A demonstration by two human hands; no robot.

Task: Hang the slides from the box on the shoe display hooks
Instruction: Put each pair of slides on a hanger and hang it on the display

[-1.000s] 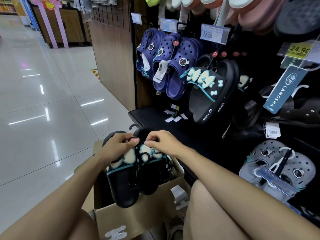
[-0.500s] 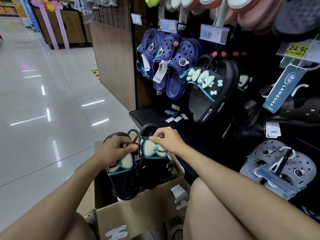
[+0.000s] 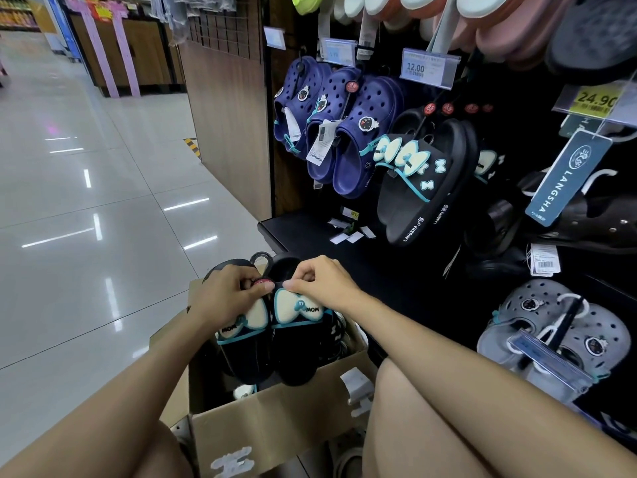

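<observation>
A pair of black slides (image 3: 275, 343) with cream bows marked MOM stands upright above the open cardboard box (image 3: 275, 429). My left hand (image 3: 229, 293) grips the top of the left slide at its red tag and black hanger hook. My right hand (image 3: 325, 282) pinches the top edge of the right slide. More slides lie in the box below. A matching black pair (image 3: 418, 188) hangs on the display hooks ahead, to the right.
Navy clogs (image 3: 339, 132) hang left of the black pair, grey clogs (image 3: 558, 336) low at right. Price tags (image 3: 427, 67) stick out from the rack. A black base shelf (image 3: 310, 232) lies beyond the box. My knees flank the box; tiled floor spreads left.
The pair has risen slightly out of the box and my hands have drawn closer together at its top. The bows now face me more fully.
</observation>
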